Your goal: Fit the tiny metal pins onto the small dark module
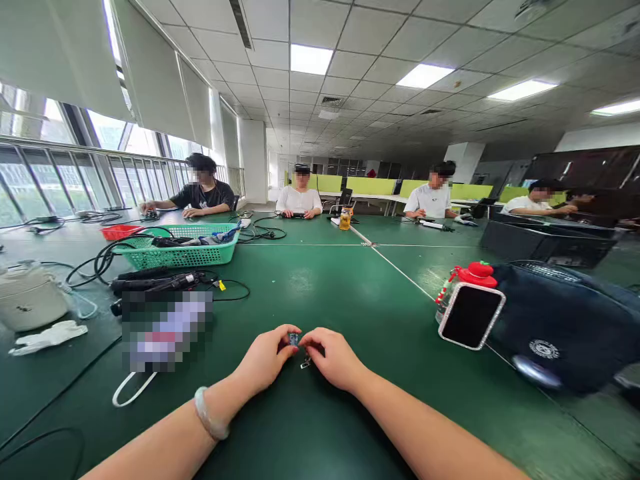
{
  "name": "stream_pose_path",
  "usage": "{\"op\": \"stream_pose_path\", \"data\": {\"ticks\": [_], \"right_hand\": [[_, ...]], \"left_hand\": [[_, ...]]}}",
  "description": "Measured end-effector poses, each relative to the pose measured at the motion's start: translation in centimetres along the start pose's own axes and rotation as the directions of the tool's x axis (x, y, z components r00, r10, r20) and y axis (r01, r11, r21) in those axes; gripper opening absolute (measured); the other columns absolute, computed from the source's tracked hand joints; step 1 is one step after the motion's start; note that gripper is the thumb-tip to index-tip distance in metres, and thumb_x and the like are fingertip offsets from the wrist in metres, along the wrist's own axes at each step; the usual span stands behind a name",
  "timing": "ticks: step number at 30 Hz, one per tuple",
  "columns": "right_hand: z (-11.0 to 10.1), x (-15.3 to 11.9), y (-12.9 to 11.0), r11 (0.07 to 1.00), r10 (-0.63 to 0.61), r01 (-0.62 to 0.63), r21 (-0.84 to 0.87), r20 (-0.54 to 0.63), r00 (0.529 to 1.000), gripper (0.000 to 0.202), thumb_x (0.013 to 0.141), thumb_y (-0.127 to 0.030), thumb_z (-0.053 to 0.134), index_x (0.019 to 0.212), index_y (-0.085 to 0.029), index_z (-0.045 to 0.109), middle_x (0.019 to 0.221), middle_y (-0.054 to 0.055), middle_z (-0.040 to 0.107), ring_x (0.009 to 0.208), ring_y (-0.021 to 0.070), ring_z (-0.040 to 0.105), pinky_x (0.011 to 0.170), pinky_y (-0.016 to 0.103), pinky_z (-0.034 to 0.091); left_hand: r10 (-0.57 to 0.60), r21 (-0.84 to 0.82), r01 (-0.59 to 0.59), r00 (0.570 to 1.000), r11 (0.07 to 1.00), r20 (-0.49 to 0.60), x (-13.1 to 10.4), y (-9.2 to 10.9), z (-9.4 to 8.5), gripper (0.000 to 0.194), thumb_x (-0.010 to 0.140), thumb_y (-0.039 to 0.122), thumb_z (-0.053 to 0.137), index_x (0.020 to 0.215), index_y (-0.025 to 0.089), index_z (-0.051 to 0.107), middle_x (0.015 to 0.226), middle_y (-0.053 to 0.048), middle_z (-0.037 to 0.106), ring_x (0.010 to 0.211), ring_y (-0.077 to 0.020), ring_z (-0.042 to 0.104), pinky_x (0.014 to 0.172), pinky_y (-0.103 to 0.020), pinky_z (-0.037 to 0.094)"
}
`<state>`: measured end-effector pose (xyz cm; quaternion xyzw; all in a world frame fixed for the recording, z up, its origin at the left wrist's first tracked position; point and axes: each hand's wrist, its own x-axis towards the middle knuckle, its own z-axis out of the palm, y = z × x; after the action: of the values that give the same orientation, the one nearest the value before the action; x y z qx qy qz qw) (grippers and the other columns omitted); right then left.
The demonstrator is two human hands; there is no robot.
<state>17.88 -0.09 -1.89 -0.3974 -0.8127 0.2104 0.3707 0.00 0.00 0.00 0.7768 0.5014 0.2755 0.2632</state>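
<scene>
My left hand (265, 357), with a pale bangle (210, 413) at its wrist, pinches a small blue piece (293, 339) between thumb and fingertips; it looks like a little circuit board. Close beside it on the right, my right hand (333, 357) has its fingers bent together in a pinch. Just under those fingertips shows a small silvery piece (305, 364); whether it is held or lies on the table I cannot tell. Both hands are low over the green table (295, 427).
Left stand a green basket (210, 252) of cables, a red tray (120, 232), a blurred pouch (167, 333) and a white glove (49, 337). Right are a phone (471, 316), a red-capped bottle (475, 273) and a dark bag (565, 327). Several people sit across the table.
</scene>
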Motion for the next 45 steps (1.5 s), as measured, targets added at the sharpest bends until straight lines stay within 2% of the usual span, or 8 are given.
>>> {"op": "stream_pose_path", "data": {"ticks": [7,11,17,21,30,45], "right_hand": [[-0.1,0.3,-0.2,0.997,0.068,-0.065,0.028,-0.107,0.992,0.024,0.079,-0.009,0.042,0.089,-0.021,0.06,0.08,0.002,0.059,0.071,0.0132,0.055,0.067,0.026,0.044],[0.1,0.3,0.1,0.996,0.073,-0.065,0.064,-0.119,0.99,0.022,0.076,-0.01,0.045,0.088,-0.021,0.061,0.079,0.001,0.059,0.07,0.0129,0.055,0.067,0.026,0.045],[0.6,0.2,0.1,0.963,0.146,-0.112,0.246,-0.123,0.982,0.017,0.072,-0.013,0.053,0.084,-0.021,0.063,0.077,0.0,0.063,0.071,0.0136,0.058,0.07,0.027,0.047],[0.9,0.2,-0.1,0.923,0.188,-0.137,0.361,-0.109,0.976,0.015,0.071,-0.014,0.054,0.081,-0.02,0.063,0.077,0.0,0.065,0.072,0.0142,0.06,0.071,0.027,0.048],[1.0,0.2,-0.2,0.918,0.225,-0.151,0.367,-0.168,0.96,0.019,0.066,-0.013,0.054,0.081,-0.019,0.062,0.081,0.002,0.062,0.073,0.0152,0.06,0.071,0.029,0.05],[1.2,0.3,-0.2,0.866,0.273,-0.2,0.458,-0.099,0.957,0.016,0.065,-0.017,0.057,0.081,-0.018,0.057,0.065,-0.003,0.055,0.061,0.0115,0.054,0.062,0.024,0.048]], "left_hand": [[0.005,-0.114,-0.001,0.999,0.993,0.036,0.4,-0.1,0.7,0.029,0.073,0.028,0.051,0.101,0.021,0.056,0.071,0.003,0.054,0.064,-0.0118,0.051,0.063,-0.023,0.04],[0.018,-0.093,-0.016,1.0,0.996,0.025,0.3,-0.2,0.7,0.032,0.073,0.029,0.052,0.103,0.02,0.057,0.072,0.002,0.056,0.063,-0.0122,0.051,0.064,-0.024,0.041],[0.055,-0.084,-0.052,0.998,0.995,0.035,0.1,0.3,0.4,0.03,0.073,0.028,0.052,0.102,0.021,0.059,0.073,0.001,0.062,0.066,-0.0135,0.055,0.066,-0.025,0.042],[0.042,-0.14,-0.036,0.998,0.989,0.036,0.1,0.1,0.6,0.032,0.073,0.027,0.052,0.104,0.02,0.058,0.073,0.001,0.063,0.066,-0.0137,0.057,0.066,-0.024,0.044],[0.064,-0.07,-0.064,0.998,0.995,0.0,0.1,0.2,0.6,0.031,0.073,0.03,0.054,0.102,0.022,0.058,0.076,0.001,0.064,0.07,-0.0151,0.059,0.07,-0.026,0.045],[0.08,-0.036,-0.078,0.996,0.996,0.037,-0.2,0.9,0.2,0.035,0.074,0.032,0.053,0.107,0.023,0.058,0.083,0.0,0.067,0.071,-0.0151,0.06,0.072,-0.026,0.045]]}}
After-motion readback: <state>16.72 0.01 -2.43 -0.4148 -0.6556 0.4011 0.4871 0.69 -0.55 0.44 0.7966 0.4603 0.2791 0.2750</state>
